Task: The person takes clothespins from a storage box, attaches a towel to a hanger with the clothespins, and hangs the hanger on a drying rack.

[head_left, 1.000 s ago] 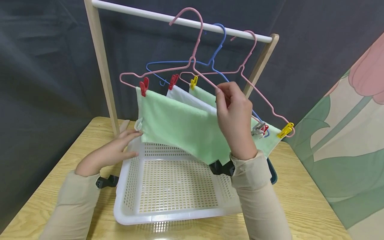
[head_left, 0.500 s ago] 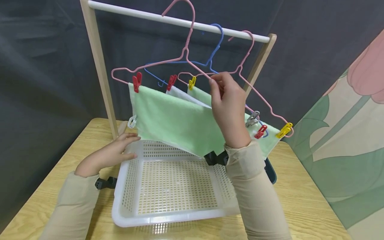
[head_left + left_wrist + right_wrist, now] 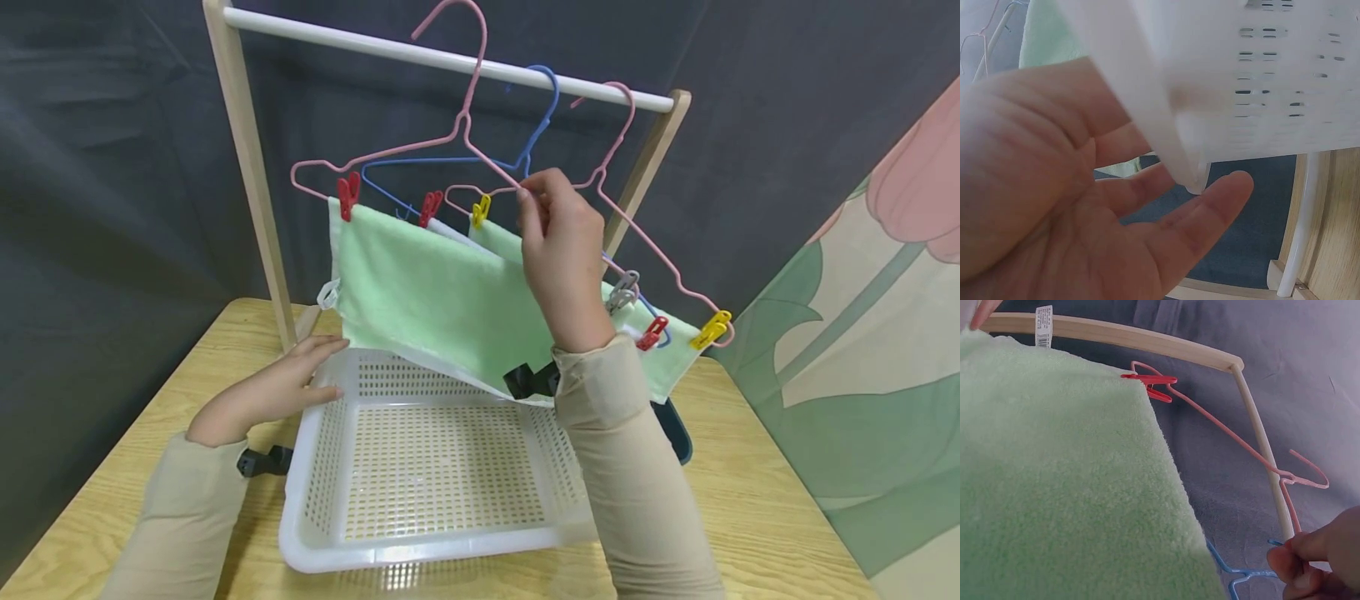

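My right hand [image 3: 564, 258] pinches the right arm of a pink hanger [image 3: 467, 117] between thumb and fingers. From this hanger hangs a folded light green towel [image 3: 427, 287], fastened at its left by a red clothespin [image 3: 348, 197]; a grey clothespin [image 3: 622, 292] shows at the right. The hanger's hook stands in front of the white rod [image 3: 352, 43]; whether it touches the rod I cannot tell. At the left rim of a white perforated basket [image 3: 315, 557], my left hand [image 3: 273, 387] lies with fingers extended, just below the towel's lower left corner.
Behind the towel, a blue hanger [image 3: 536, 137] with a white cloth and another pink hanger [image 3: 622, 146] with a green towel [image 3: 671, 367] hang on the rod. Wooden posts [image 3: 251, 158] hold up the rod. A dark container [image 3: 675, 432] sits partly hidden at right on the wooden table [image 3: 765, 500].
My right hand has moved up and slightly left, carrying the pink hanger and green towel. The grey clothespin and red one behind are more visible. My left hand has stayed at the basket rim.
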`<state>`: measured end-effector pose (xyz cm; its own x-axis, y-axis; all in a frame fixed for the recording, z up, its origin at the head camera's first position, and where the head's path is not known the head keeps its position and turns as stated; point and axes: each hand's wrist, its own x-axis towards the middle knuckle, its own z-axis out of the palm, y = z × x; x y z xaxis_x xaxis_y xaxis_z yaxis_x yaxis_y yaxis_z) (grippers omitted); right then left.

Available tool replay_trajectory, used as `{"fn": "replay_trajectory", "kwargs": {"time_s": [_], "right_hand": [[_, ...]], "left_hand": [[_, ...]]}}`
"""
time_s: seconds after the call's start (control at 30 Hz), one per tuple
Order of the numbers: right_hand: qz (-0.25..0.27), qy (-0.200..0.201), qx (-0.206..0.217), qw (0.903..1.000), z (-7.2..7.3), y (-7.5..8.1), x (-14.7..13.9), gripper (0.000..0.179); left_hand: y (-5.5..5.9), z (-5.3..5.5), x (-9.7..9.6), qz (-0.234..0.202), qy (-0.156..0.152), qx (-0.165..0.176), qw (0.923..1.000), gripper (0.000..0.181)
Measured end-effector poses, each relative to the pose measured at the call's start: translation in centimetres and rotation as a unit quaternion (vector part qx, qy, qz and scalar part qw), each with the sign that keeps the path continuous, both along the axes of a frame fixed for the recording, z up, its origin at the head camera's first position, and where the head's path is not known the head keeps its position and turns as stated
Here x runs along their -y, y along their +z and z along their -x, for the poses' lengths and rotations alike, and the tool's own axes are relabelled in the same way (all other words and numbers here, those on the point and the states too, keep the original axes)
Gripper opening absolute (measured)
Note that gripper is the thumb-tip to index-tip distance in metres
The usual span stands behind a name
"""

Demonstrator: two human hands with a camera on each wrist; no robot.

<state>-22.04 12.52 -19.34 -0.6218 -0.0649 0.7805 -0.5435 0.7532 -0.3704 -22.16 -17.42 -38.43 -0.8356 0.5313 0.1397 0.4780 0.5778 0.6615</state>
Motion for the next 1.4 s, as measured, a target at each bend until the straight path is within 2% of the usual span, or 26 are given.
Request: {"fn": "replay_trajectory", "kwargs": {"time_s": [0.4,0.7,0.93,1.13,1.4], "right_hand": [[-0.018,-0.019,0.055,0.9981,1.1,0.4,0.8,0.023],[-0.018,-0.020,0.089,0.9957,1.5,0.0,1.1,0.021],[-0.017,-0.010,0.107,0.9940,1.6,-0.6,1.5,0.021],[-0.027,-0.004,0.104,0.9942,1.8,-1.5,2.0,0.020],[-0.045,-0.011,0.069,0.9965,2.0,-1.9,2.2,0.016]], "left_hand": [[-0.2,0.0,0.0,-0.002,-0.005,-0.008,1.0000,0.067],[-0.3,0.1,0.1,0.003,-0.006,-0.011,0.9999,0.066],[-0.2,0.0,0.2,-0.004,-0.009,-0.001,1.0000,0.066],[-0.3,0.0,0.3,-0.007,-0.008,0.016,0.9998,0.067],[-0.3,0.3,0.3,-0.011,-0.014,0.013,0.9998,0.065]]}}
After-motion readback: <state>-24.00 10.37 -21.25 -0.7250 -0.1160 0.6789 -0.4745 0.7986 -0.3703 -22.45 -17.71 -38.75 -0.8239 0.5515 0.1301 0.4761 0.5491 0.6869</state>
